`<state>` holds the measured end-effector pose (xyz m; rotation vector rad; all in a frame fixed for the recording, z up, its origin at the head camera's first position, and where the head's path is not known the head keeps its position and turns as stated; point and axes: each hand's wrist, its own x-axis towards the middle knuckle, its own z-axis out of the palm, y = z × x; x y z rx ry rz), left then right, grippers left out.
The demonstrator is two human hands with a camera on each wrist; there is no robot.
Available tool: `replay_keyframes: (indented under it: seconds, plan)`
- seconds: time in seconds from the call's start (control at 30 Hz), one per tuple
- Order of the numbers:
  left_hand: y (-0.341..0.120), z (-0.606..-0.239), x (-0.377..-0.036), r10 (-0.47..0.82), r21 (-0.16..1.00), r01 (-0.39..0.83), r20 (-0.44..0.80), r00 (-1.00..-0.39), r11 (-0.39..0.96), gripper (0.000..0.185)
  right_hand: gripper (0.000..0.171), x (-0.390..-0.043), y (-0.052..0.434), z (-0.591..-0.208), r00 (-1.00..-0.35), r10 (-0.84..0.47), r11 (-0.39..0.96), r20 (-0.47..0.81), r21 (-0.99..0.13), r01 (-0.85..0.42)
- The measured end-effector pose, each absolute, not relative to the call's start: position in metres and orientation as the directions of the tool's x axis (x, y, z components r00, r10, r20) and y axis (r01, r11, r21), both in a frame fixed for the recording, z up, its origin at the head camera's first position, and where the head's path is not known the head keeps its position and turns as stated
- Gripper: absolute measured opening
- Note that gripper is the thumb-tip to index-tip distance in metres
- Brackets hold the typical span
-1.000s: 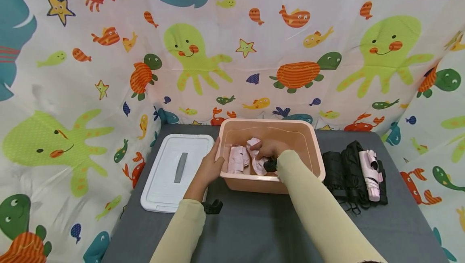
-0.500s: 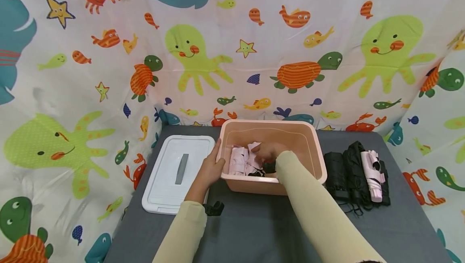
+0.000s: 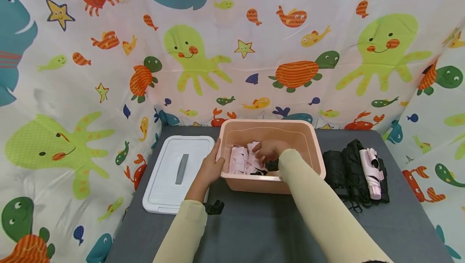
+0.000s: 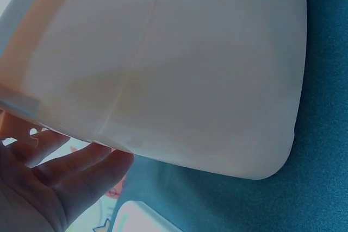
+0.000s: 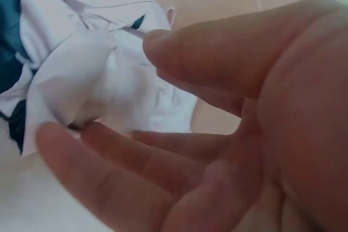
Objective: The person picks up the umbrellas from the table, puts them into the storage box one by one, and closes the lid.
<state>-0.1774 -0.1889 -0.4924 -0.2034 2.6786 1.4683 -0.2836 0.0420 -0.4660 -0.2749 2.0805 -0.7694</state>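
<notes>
Fingers (image 5: 163,47) of the right hand (image 3: 269,150), loosely spread, are laid just beside the pink folded umbrella (image 3: 244,161) at frame centre inside the bin (image 3: 308,142); the bin's left rim is steadied by the left hand (image 3: 210,170), fingers straight.

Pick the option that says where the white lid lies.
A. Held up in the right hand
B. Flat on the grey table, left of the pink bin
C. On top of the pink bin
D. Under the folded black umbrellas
B: the white lid lies flat on the grey table just left of the pink bin, whose left wall the left hand touches.
</notes>
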Motion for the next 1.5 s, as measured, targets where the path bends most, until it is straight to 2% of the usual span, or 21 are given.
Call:
replay_keyframes:
  seconds: [0.3,0.73,0.9,1.13,1.27,1.5]
  plan:
    - [-0.184,-0.495,-0.178,-0.073,0.839,-0.171,-0.156,-0.985,0.517,0.069,0.042,-0.283,0.051,-0.459,-0.613,-0.473,0.801,-0.633,-0.598,0.000]
    - [-0.181,-0.497,-0.177,-0.078,0.831,-0.191,-0.177,-0.981,0.522,0.070,0.036,-0.269,0.068,-0.435,-0.674,-0.421,0.796,-0.607,-0.603,0.046]
    - [-0.180,-0.497,-0.178,-0.076,0.830,-0.191,-0.178,-0.981,0.525,0.070,0.036,-0.265,0.074,-0.426,-0.695,-0.465,0.792,-0.548,-0.609,-0.050]
    - [-0.181,-0.497,-0.176,-0.076,0.831,-0.192,-0.179,-0.981,0.523,0.070,0.037,-0.258,0.081,-0.416,-0.715,-0.562,0.713,-0.415,-0.681,-0.166]
    - [-0.182,-0.495,-0.175,-0.074,0.833,-0.180,-0.166,-0.983,0.524,0.070,0.036,-0.253,0.082,-0.413,-0.727,-0.584,0.703,-0.362,-0.672,-0.230]
    - [-0.183,-0.493,-0.174,-0.071,0.829,-0.162,-0.147,-0.987,0.535,0.070,0.035,-0.243,0.091,-0.404,-0.745,-0.597,0.679,-0.298,-0.683,-0.271]
